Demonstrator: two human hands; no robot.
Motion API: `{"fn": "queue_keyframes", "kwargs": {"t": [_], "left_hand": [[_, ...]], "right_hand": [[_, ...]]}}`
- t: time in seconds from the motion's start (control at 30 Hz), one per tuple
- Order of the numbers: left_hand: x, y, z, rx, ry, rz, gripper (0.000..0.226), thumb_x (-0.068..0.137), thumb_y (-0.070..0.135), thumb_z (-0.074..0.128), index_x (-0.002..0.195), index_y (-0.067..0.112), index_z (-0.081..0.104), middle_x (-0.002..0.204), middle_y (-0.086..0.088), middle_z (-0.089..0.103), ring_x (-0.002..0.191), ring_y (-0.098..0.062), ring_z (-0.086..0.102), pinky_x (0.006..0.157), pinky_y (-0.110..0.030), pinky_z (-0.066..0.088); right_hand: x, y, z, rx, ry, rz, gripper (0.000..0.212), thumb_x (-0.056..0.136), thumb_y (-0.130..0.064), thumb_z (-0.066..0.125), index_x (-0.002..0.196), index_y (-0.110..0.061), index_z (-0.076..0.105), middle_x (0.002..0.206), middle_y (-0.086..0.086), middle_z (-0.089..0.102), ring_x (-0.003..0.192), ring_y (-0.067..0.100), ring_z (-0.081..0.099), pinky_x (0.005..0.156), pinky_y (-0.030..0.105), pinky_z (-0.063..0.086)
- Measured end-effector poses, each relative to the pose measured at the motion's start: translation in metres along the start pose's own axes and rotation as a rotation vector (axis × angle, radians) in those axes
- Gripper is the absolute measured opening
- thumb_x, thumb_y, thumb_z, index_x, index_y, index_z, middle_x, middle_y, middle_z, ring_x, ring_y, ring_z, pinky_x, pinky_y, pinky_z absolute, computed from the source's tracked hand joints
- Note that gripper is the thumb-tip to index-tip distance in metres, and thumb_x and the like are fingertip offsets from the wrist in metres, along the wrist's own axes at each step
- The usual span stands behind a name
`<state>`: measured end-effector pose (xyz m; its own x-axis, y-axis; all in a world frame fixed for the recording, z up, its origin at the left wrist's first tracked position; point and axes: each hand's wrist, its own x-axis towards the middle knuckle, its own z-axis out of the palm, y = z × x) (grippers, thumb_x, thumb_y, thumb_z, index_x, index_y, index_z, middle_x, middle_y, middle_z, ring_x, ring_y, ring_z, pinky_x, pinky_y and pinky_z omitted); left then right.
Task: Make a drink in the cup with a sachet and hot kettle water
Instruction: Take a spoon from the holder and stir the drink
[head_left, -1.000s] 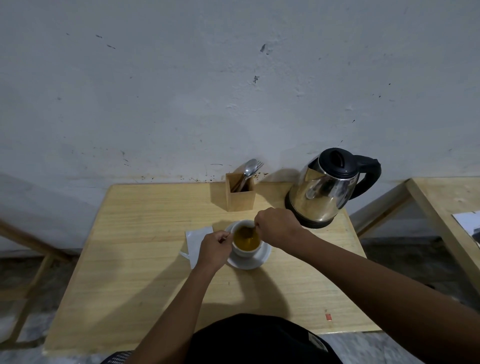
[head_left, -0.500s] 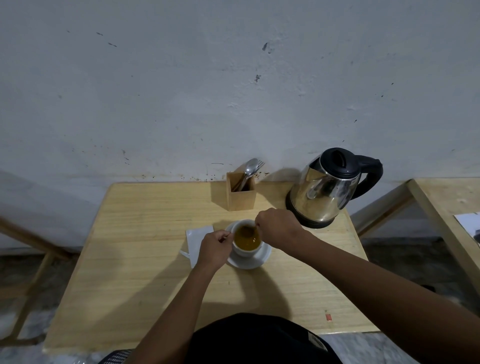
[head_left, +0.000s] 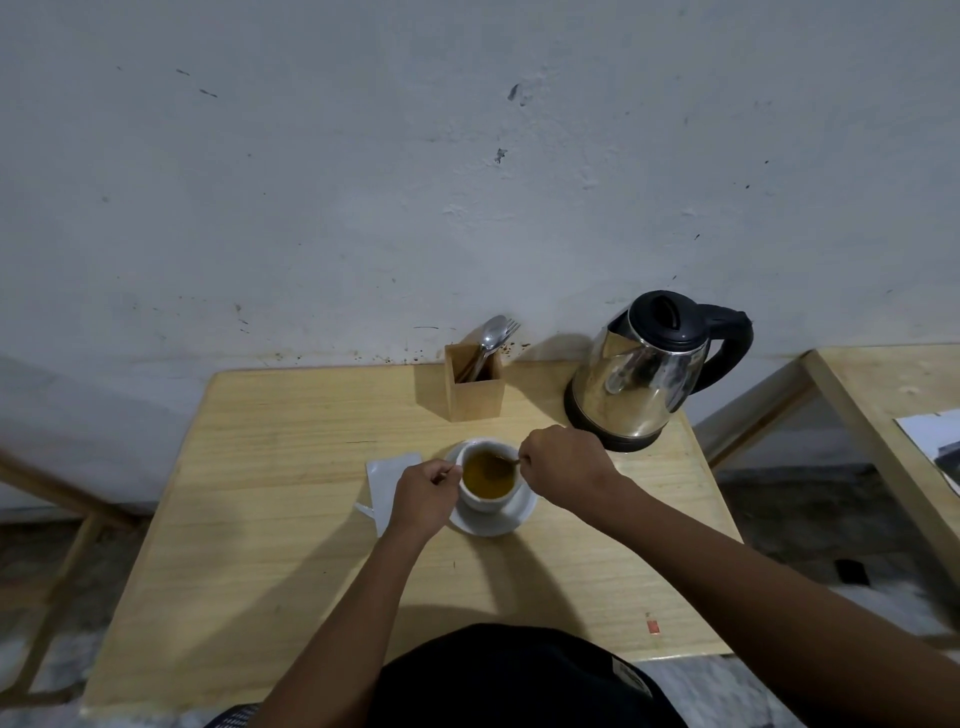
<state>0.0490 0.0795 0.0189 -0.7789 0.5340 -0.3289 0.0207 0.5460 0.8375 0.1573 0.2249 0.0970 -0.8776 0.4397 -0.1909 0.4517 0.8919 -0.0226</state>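
Observation:
A white cup (head_left: 485, 501) full of amber-brown drink stands on a white saucer (head_left: 511, 517) in the middle of the wooden table (head_left: 291, 499). My left hand (head_left: 425, 493) grips the cup at its left side, where the handle is hidden by my fingers. My right hand (head_left: 563, 462) is closed on a spoon (head_left: 503, 460) whose bowl dips into the drink. A white sachet (head_left: 387, 475) lies flat just left of the saucer, partly under my left hand. The steel kettle (head_left: 636, 382) with a black lid and handle stands on its base at the back right.
A wooden cutlery holder (head_left: 475, 387) with a spoon and a fork stands at the back of the table, against the wall. A second wooden table (head_left: 883, 405) with a paper on it is at the right. A small red scrap (head_left: 653, 627) lies near the front edge.
My right hand has shifted a little with the spoon in the cup, stirring. My left hand and the cup stay where they were.

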Motion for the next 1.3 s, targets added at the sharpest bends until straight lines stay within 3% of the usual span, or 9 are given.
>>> {"fn": "queue_keyframes", "kwargs": {"t": [0.3, 0.47, 0.73, 0.93, 1.07, 1.3], "left_hand": [[-0.001, 0.002, 0.0, 0.008, 0.007, 0.011, 0.02, 0.092, 0.019, 0.054, 0.097, 0.009, 0.07, 0.073, 0.006, 0.063, 0.068, -0.007, 0.055, 0.061, -0.02, 0.042], [-0.001, 0.004, 0.0, 0.003, 0.008, 0.001, 0.02, 0.092, 0.019, 0.055, 0.098, 0.007, 0.07, 0.083, -0.004, 0.066, 0.079, -0.018, 0.059, 0.07, -0.028, 0.043], [-0.001, 0.003, 0.0, 0.0, 0.002, -0.007, 0.02, 0.091, 0.021, 0.055, 0.096, 0.009, 0.071, 0.084, -0.006, 0.067, 0.081, -0.021, 0.061, 0.071, -0.03, 0.044], [-0.002, 0.006, 0.001, 0.02, 0.0, -0.02, 0.017, 0.092, 0.021, 0.053, 0.092, 0.012, 0.068, 0.079, -0.003, 0.064, 0.071, -0.018, 0.056, 0.064, -0.028, 0.042], [-0.003, 0.006, 0.002, 0.016, 0.015, -0.017, 0.02, 0.093, 0.022, 0.052, 0.099, 0.011, 0.068, 0.085, -0.004, 0.065, 0.075, -0.019, 0.058, 0.066, -0.029, 0.043], [-0.004, 0.007, 0.003, 0.038, 0.034, 0.011, 0.023, 0.093, 0.02, 0.051, 0.103, 0.008, 0.068, 0.093, -0.003, 0.065, 0.087, -0.018, 0.058, 0.074, -0.028, 0.041]], "right_hand": [[-0.031, 0.031, 0.011, 0.198, 0.152, -0.053, 0.029, 0.097, -0.035, 0.045, 0.102, -0.026, 0.072, 0.09, -0.001, 0.073, 0.083, 0.019, 0.065, 0.06, 0.031, 0.045], [-0.053, 0.043, 0.035, 0.374, 0.24, -0.027, 0.025, 0.098, -0.035, 0.049, 0.112, -0.029, 0.069, 0.092, -0.003, 0.071, 0.083, 0.017, 0.064, 0.066, 0.036, 0.051], [-0.073, 0.036, 0.061, 0.528, 0.431, 0.045, 0.021, 0.092, -0.024, 0.062, 0.111, -0.026, 0.072, 0.072, -0.003, 0.066, 0.063, 0.016, 0.06, 0.054, 0.033, 0.05], [-0.077, 0.028, 0.065, 0.595, 0.521, 0.124, 0.021, 0.092, -0.027, 0.059, 0.108, -0.026, 0.072, 0.07, -0.003, 0.066, 0.059, 0.015, 0.058, 0.053, 0.033, 0.05], [-0.079, 0.025, 0.065, 0.591, 0.581, 0.14, 0.02, 0.091, -0.028, 0.061, 0.106, -0.027, 0.073, 0.07, -0.004, 0.068, 0.057, 0.013, 0.059, 0.05, 0.032, 0.051], [-0.08, 0.025, 0.069, 0.759, 0.544, 0.216, 0.019, 0.092, -0.023, 0.064, 0.108, -0.024, 0.074, 0.094, -0.008, 0.076, 0.077, 0.006, 0.068, 0.066, 0.029, 0.056]]}}
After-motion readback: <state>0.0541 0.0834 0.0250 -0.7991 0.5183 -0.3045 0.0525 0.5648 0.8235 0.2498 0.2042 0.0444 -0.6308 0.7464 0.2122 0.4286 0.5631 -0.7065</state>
